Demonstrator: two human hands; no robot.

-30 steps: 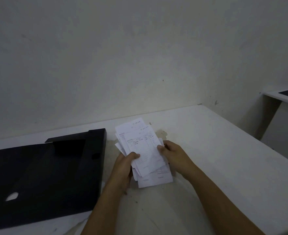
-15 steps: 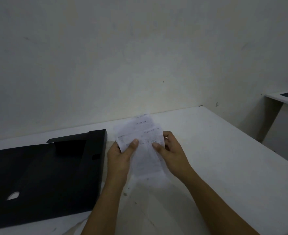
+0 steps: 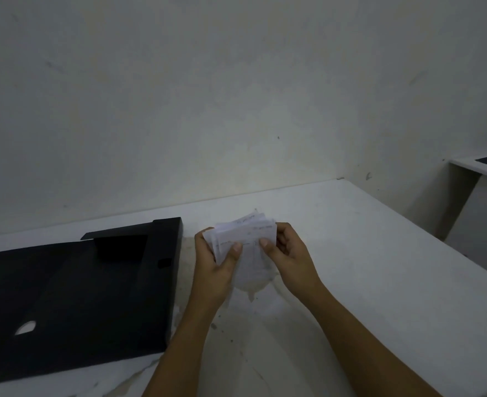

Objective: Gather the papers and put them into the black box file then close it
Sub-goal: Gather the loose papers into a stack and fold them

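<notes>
Papers (image 3: 243, 239) between both hands — thumbs atop (blurred)

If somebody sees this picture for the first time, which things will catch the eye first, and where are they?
First, the bundle of white papers near the middle, gripped from both sides by the left hand and the right hand above the white table. Next, the big black box file lying open on the table at the left.

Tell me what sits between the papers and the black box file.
Nothing visible does. Both hands, left hand and right hand, hold the papers just right of the open black box file, with only bare white table between them.
</notes>
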